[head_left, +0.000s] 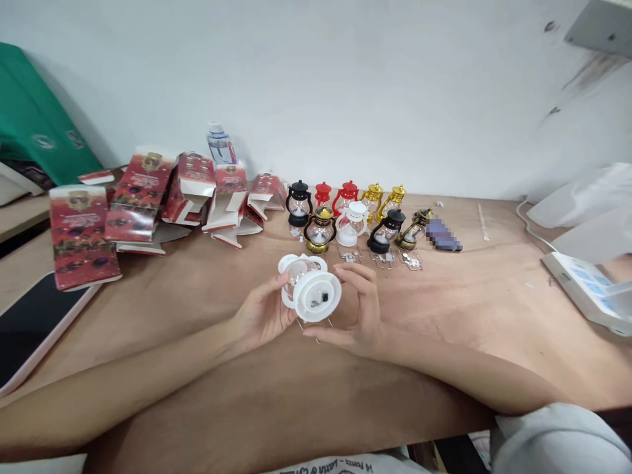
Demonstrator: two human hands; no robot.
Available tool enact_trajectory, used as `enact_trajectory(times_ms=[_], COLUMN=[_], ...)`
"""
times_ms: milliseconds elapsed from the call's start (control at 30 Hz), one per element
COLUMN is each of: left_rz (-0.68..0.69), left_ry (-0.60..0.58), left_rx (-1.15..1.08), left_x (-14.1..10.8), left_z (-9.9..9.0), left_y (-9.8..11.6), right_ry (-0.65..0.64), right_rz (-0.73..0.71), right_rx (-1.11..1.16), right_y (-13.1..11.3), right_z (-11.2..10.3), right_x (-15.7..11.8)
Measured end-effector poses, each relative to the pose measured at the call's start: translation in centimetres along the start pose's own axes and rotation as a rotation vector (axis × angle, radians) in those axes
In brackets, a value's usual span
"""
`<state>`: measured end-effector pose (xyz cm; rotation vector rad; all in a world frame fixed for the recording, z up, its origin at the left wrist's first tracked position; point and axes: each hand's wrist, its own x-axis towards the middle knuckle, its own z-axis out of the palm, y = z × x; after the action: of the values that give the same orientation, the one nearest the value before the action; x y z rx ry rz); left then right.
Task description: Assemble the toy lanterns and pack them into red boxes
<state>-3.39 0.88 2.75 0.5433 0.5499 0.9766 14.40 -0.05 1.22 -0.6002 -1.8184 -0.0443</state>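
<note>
My left hand (264, 309) is closed around the side of a small white lantern (318, 296) with a clear globe. The lantern is tilted so that its round base faces me, and a small dark part shows in the middle of the base. Beside the base, my right hand (363, 306) is curved with thumb and fingers apart, holding nothing that I can see. Its fingertips are close to the base's rim; whether they touch it I cannot tell. Thin wire (316, 339) shows below the base, near my right thumb.
Behind my hands stand several small lanterns, including a black one (299, 203), a second white one (352, 225) and a bronze one (320, 232). Small metal pieces (411, 261) lie before them. Opened red boxes (141, 197), a bottle (220, 145) and a tablet-like device (37, 322) are left; a power strip (587, 289) is right.
</note>
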Motion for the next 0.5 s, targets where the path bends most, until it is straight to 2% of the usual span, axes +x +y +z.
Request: enact_trajectory(times_ms=[133,233,300,400,500], left_rz=[-0.017,0.016,0.06,0.147,0.183], left_ry=[-0.001,-0.074,-0.134,-0.249,-0.49], left_rx=[0.004,0.061,0.133,0.292,0.591], left_x=[-0.9,-1.1,-0.9,-0.7,-1.3], left_z=[0.5,0.6,0.5,0.1,-0.2], left_y=[-0.5,-0.5,-0.3,0.2,0.3], right_ry=[-0.005,-0.035,-0.128,-0.338,-0.526], right_rz=[-0.033,-0.073,-0.115,-0.188,-0.099], right_rx=[0.037,0.07,0.149,0.385,0.616], right_y=[-0.9,-1.1,-1.0,-0.8,-1.3], right_z=[0.0,-0.8,-1.8,-3.2,-3.9], right_x=[1.2,2.4,3.5,4.7,5.0])
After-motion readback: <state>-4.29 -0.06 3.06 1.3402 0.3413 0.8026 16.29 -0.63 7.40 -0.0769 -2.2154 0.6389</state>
